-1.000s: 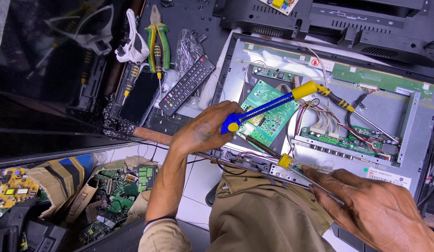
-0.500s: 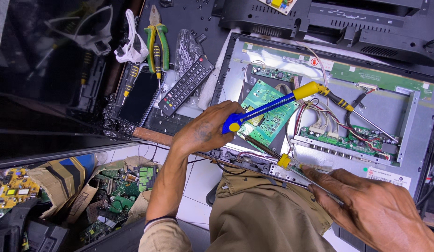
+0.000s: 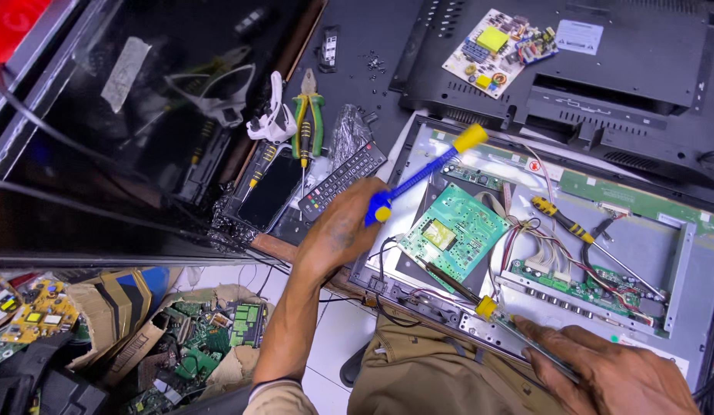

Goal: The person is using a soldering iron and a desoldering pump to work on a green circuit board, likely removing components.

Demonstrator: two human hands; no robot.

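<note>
Lifted off the green circuit board (image 3: pixel 454 231) since half a second ago: blue-and-yellow tool (image 3: pixel 426 175), then lying low across the board with its yellow end far right near the wire bundle, now swung up and leftward, yellow tip raised over the upper edge of the opened chassis. Board surface thereby uncovered; working end away from the solder side for the moment. Right-hand tool unchanged in place.

Opened flat-screen chassis (image 3: pixel 680 253): pale sheet metal, shallow tray shape, stamped ribs, on a dark desk (image 3: pixel 372 31). Black plastic back cover (image 3: pixel 603 69) above it, ribbed and vented, carrying a small pale board with a yellow part. Glossy black screen panel (image 3: pixel 103 131) at left, reflective.

Green circuit board: matt, rectangular, tilted, dotted with solder points. Remote control (image 3: pixel 340 180): long, black, rubber keys. Green-handled pliers (image 3: pixel 307 123) beside it. Yellow-handled screwdriver (image 3: pixel 576 230) resting inside the chassis, thin steel shaft.

Left hand (image 3: pixel 338 234): fingers curled shut around the blue-and-yellow tool's lower end. Right hand (image 3: pixel 618 376): closed on a slim dark rod with yellow collar (image 3: pixel 486 307), tip pointing at the board's lower edge.
</note>
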